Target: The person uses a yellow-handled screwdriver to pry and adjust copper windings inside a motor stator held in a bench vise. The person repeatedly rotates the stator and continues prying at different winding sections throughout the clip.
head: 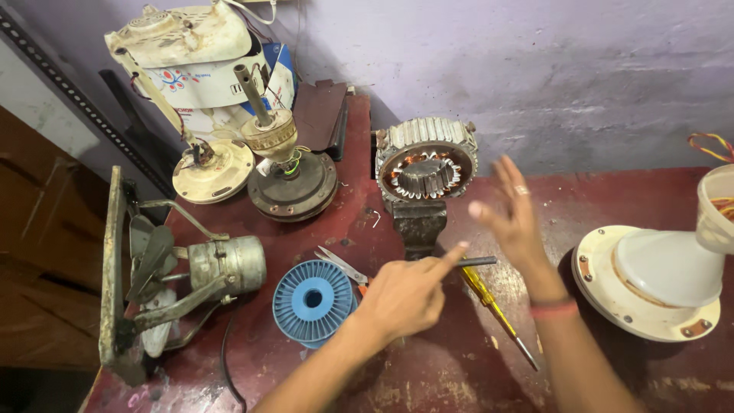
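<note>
My left hand hovers over the dark red table with its index finger stretched out toward a motor stator with copper windings, which stands on a dark metal block. My right hand is raised beside the stator, fingers spread, palm facing left, holding nothing. A ring sits on one finger and a red band on the wrist. Beneath the hands lie a yellow-handled screwdriver, a dark metal rod and scissors. A blue empty wire spool lies just left of my left hand.
An old exhaust fan with a rusty frame stands at the left edge. Fan motor parts and a cream fan housing sit at the back left. A white fan base and a cup holding copper wire are at the right.
</note>
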